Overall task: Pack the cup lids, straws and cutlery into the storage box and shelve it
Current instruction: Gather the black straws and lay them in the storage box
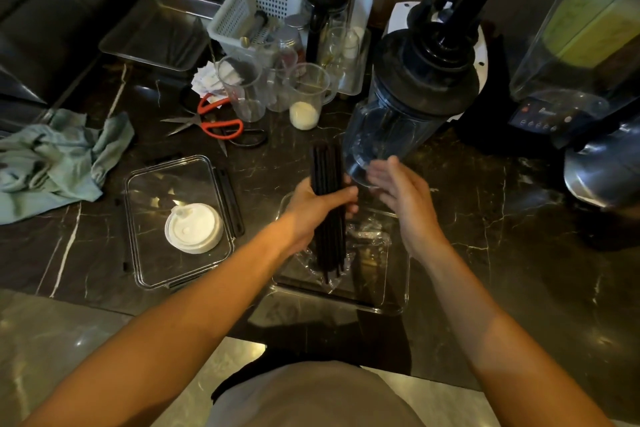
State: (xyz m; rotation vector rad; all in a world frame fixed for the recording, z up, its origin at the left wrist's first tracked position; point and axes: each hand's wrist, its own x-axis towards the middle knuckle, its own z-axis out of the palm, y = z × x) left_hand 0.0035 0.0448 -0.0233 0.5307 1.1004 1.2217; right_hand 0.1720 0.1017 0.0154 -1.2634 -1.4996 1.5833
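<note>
My left hand (317, 206) grips a bundle of black straws (327, 166) around its middle, holding it upright above a clear storage box (398, 298). The lower straw ends sit in a crumpled clear plastic wrapper (367, 239) inside that box. My right hand (403, 192) hovers just right of the bundle, fingers straight, holding nothing. To the left, a second clear container (138, 191) holds a stack of white cup lids (194, 229). I see no cutlery.
A blender jar with a black lid (412, 97) stands right behind my hands. Measuring cups (308, 94), red-handled scissors (216, 118), a white basket (252, 14) and a metal tray (156, 28) crowd the back. A green cloth (59, 159) lies left; blender machines (571, 62) stand right.
</note>
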